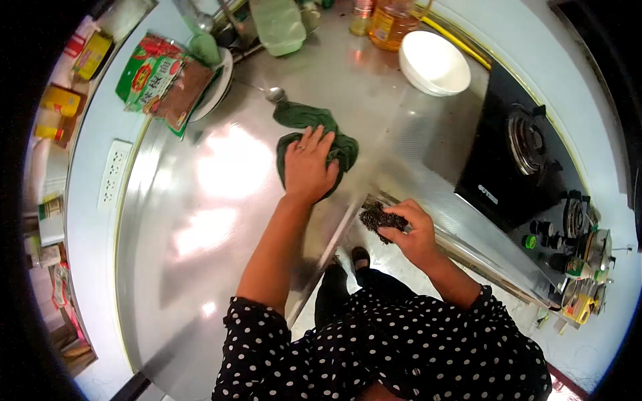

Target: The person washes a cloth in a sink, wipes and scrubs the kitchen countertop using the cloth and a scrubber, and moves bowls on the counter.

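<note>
My left hand [309, 164] lies on a crumpled dark green cloth [344, 148] on the metal countertop [267, 220], its fingers a little apart and pressed on the fabric. One end of the cloth reaches up to a metal spoon [274, 94]. Near the counter's front edge, my right hand [416, 232] is closed round a dark scouring pad [379, 220], held off to the right of the cloth.
A white bowl [435, 63] stands at the back right, beside a bottle of amber liquid [393, 25]. The black gas stove [498, 150] is on the right. At the back left, a food packet [160, 80] lies over a plate [217, 93], near a pale green container [278, 25].
</note>
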A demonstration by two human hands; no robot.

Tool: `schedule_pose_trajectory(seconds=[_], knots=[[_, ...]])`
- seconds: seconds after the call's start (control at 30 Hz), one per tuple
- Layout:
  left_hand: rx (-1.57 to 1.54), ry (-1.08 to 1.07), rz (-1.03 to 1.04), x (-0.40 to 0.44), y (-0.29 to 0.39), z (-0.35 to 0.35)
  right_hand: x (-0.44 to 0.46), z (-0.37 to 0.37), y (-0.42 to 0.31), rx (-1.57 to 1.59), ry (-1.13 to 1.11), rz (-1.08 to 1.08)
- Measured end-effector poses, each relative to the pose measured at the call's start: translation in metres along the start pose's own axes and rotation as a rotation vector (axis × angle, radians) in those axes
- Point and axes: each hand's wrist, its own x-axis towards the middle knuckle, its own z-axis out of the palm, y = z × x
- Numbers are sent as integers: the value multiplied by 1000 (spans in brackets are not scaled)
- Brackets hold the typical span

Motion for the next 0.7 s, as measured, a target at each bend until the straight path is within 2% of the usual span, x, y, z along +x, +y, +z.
schedule_pose_trajectory(seconds=[0.13, 0.2, 0.4, 0.7], knots=[[-54, -10, 96, 40, 52, 39, -30, -31, 15, -55, 83, -69], [-76, -31, 144, 58, 75, 55, -46, -43, 18, -24, 108, 43], [-6, -98, 182, 88, 125, 87, -84, -68, 32, -39, 222, 54], [-54, -205, 401, -13, 126, 48, -121, -105, 38, -14, 307, 40]])
